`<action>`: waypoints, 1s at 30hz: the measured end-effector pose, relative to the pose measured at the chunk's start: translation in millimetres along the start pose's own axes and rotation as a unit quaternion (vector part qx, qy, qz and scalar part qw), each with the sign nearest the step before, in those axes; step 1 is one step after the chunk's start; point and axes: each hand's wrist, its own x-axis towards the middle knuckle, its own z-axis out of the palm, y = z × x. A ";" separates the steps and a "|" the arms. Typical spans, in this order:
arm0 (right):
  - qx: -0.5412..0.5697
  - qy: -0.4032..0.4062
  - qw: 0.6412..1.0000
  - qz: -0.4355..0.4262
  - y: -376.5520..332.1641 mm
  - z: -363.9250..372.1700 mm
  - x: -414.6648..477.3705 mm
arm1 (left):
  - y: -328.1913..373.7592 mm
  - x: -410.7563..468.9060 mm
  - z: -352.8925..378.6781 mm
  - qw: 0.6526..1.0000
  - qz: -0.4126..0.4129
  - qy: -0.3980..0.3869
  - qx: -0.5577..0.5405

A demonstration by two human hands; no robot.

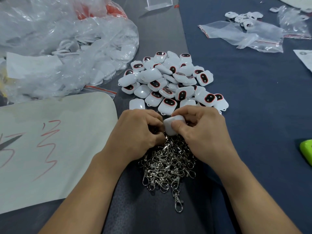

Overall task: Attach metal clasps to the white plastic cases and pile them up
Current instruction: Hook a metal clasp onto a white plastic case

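Right hand (200,132) pinches a glossy, rounded white case (169,126); left hand (136,132) curled, its grip unclear.

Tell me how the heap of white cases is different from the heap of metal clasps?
The white cases are chunky and white, many with a red-ringed dark window; the metal clasps are thin, silvery, tangled hooks. The cases lie farther from the person; the clasps lie nearer. Both are loose heaps on the dark cloth.

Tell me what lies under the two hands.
A heap of metal clasps. The right hand pinches a white case above it. The left hand covers whatever its fingers hold.
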 end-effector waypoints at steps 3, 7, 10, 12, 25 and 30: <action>-0.021 -0.012 1.000 -0.014 0.5 -3.8 0.0 | -0.4 -0.6 0.9 1.000 -0.005 0.005 -0.003; -0.036 -0.023 0.999 -0.016 0.8 -6.5 0.1 | -0.6 -1.1 2.4 1.000 -0.009 0.022 -0.004; -0.035 -0.037 0.999 -0.012 1.0 -6.6 1.3 | -0.2 -0.6 1.7 0.999 -0.016 0.030 -0.017; -0.016 -0.046 0.999 -0.006 2.2 -5.6 1.3 | -0.3 0.6 1.6 0.999 -0.024 0.031 -0.023; 0.266 -0.072 0.951 0.138 -1.6 -11.0 8.3 | -4.6 5.3 -5.3 0.950 -0.076 0.032 -0.301; 0.413 -0.106 0.881 0.203 -4.5 -12.4 10.3 | 0.7 6.6 -5.4 0.907 -0.080 0.019 -0.412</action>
